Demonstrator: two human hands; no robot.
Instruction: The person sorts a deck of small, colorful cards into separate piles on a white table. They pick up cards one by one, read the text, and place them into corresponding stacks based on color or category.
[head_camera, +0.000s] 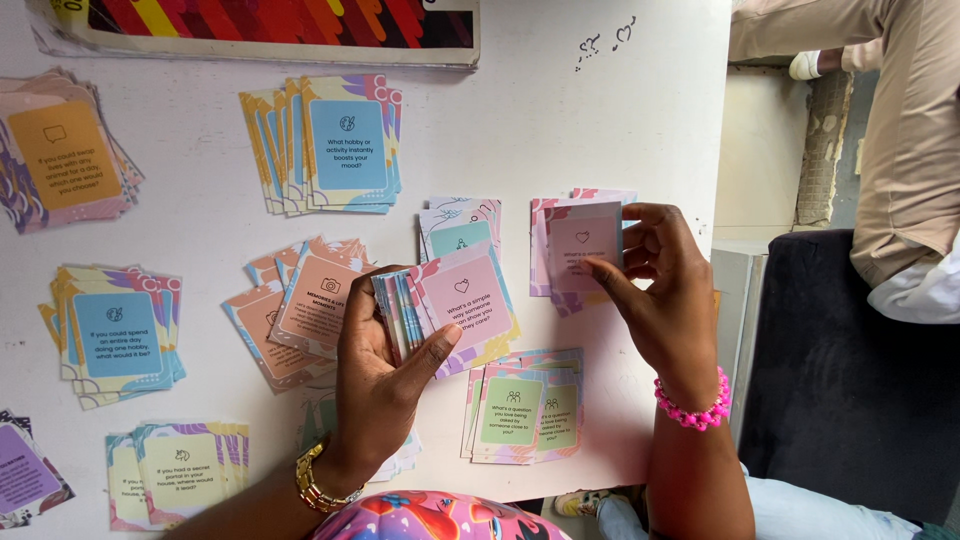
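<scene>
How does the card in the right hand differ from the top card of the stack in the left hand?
The single pink card is pinched alone by the right hand over the pink pile on the table; the top card sits on a fanned stack gripped in the left hand. The single card stands nearly square to the view; the top card is tilted. Both are pink with a heart icon.

Both forearms rise from the near edge of the tabletop. Left hand (385, 355): palm turned up and inward, fingers curled closed in a grasp, thumb (432, 352) stretched across toward the right; a gold bracelet circles the wrist. Right hand (655, 290): nearer the right edge, back toward the camera, thumb and fingertips (632, 213) pinched together; a pink bead bracelet circles the wrist.
</scene>
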